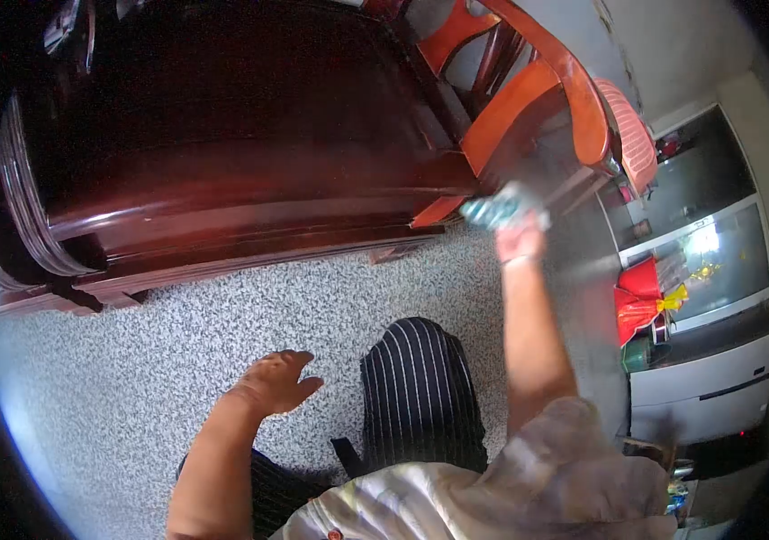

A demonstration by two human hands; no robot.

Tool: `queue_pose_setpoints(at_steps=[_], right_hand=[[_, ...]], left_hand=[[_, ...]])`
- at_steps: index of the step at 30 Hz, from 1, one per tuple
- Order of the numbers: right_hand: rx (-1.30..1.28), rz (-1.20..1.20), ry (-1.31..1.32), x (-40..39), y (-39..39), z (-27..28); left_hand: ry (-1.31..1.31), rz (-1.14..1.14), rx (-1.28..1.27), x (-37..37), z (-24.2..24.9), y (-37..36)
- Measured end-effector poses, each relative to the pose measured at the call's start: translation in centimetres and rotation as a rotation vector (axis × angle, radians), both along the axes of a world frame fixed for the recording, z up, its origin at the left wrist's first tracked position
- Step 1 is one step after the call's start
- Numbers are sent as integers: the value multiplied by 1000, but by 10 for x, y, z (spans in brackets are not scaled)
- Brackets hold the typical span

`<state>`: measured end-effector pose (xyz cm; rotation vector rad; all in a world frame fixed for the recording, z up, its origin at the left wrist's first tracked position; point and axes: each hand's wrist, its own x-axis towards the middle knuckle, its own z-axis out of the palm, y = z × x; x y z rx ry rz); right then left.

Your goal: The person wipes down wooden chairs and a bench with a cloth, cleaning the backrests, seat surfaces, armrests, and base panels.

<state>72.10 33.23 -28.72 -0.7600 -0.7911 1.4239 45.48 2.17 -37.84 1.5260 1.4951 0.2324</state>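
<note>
My right hand (521, 243) reaches forward, closed round a bunched white and teal cloth (502, 209), both a little blurred. The cloth is right by the lower end of the dark red wooden furniture (249, 202), near the orange-lit leg of a wooden armchair (515, 103). My left hand (278, 380) hangs over the speckled floor with its thumb and fingers apart, holding nothing. Beside it is my knee in black striped trousers (420, 387).
Speckled grey floor (312, 306) spreads below the furniture. On the right stand a glass-fronted cabinet (718, 243), a red bag (638, 306) with a yellow tie, and a white drawer unit (704, 387). A pink slatted plastic piece (629, 130) is behind the armchair.
</note>
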Motion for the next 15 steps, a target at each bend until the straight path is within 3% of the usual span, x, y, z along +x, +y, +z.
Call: queue_pose_setpoints(at_steps=[2, 4, 6, 7, 8, 11, 12, 13, 15], right_hand=[[339, 41, -24, 1, 52, 48], [400, -89, -436, -38, 52, 97], [628, -241, -817, -69, 65, 95], [561, -355, -971, -80, 70, 99], [764, -420, -1131, -83, 67, 94], [1023, -599, -1517, -101, 13, 58], [1018, -487, -1543, -100, -6, 38], [882, -400, -1747, -92, -17, 21], [984, -432, -1532, -71, -36, -26]], left_hand=[[10, -5, 14, 2, 7, 1], [20, -9, -1, 3, 19, 2], [21, -11, 43, 8, 16, 5], [24, -9, 82, 8, 14, 4], [26, 18, 60, 9, 14, 4], [-35, 10, 63, 14, 15, 4], [-29, -58, 87, 13, 13, 3], [-22, -131, 116, 13, 13, 3], [-17, -108, 106, 10, 14, 1]])
